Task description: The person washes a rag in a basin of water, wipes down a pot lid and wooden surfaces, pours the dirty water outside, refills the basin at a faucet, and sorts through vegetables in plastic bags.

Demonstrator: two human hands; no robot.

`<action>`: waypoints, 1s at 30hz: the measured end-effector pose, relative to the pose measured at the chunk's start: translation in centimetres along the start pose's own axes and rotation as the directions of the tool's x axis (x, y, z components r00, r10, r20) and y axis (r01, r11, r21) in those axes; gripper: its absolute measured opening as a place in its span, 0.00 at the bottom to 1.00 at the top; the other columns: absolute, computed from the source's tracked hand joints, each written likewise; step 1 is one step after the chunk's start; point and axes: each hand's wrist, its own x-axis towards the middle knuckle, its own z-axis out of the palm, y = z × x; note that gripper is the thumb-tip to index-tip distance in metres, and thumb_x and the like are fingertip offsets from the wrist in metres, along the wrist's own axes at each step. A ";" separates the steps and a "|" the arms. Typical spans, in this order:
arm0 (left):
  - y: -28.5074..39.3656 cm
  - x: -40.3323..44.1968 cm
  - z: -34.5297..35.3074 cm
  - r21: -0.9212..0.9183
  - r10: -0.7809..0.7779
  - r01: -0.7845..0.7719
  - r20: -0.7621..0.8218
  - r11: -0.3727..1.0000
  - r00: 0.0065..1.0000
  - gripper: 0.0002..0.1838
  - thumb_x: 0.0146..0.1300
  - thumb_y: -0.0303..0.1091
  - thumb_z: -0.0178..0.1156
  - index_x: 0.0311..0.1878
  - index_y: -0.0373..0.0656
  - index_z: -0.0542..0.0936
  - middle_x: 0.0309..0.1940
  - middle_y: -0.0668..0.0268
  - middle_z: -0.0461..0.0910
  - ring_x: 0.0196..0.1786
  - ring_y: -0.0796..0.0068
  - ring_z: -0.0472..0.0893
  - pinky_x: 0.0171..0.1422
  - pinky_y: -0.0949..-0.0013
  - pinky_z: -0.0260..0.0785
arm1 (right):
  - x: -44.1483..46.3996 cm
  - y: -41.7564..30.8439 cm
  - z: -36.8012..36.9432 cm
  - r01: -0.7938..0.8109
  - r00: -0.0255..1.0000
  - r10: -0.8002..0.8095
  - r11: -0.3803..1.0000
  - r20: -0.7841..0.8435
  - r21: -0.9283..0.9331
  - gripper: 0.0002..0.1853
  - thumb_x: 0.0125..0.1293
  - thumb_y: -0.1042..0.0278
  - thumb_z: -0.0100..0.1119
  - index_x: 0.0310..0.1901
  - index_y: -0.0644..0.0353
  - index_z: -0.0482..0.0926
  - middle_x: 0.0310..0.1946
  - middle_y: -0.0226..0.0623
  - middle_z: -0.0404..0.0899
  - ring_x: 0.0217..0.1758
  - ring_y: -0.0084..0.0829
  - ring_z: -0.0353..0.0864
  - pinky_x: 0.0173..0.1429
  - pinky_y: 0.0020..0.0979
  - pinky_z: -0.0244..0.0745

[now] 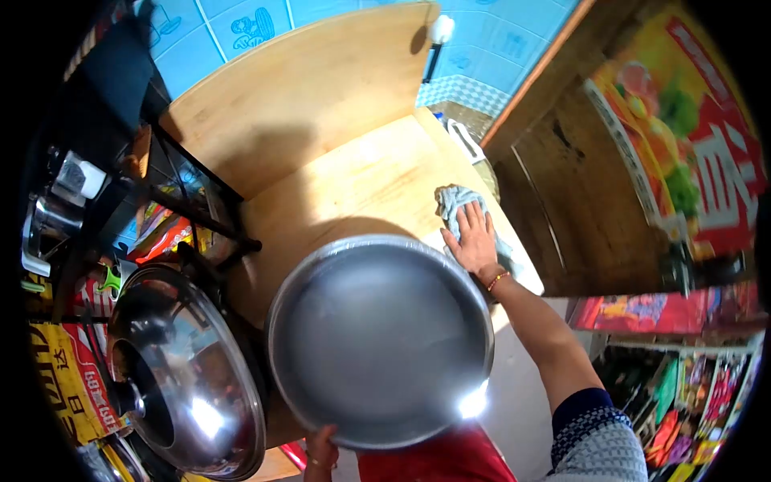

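A large round metal basin [381, 345] with a grey inside is tilted up before me, its rim over the near part of the wooden tabletop [369, 181]. My left hand [323, 447] grips the lower left of the rim; most of its fingers are hidden behind the basin. On the right side of the tabletop, my right hand [474, 241] lies flat with fingers stretched out over a crumpled grey-blue cloth [458, 199], pressing it to the wood. A beaded bracelet [498, 279] circles the right wrist.
A shiny domed lid [201, 377] stands close left of the basin. Behind it is a black metal rack [201, 213] with packets and utensils. A wooden board [305, 88] rises at the back. Right are a printed carton [683, 136] and shelves of packets [691, 402].
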 end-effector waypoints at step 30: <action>-15.3 -18.7 -2.4 -0.204 -0.059 -0.055 -0.510 0.977 0.858 0.22 0.46 0.26 0.55 0.49 0.40 0.69 0.40 0.63 0.74 0.36 0.71 0.75 0.41 0.71 0.69 | 10.8 -31.5 10.2 0.798 0.584 -0.806 0.547 -0.098 0.253 0.24 0.59 0.59 0.47 0.55 0.64 0.66 0.58 0.43 0.64 0.66 0.41 0.54 0.69 0.41 0.46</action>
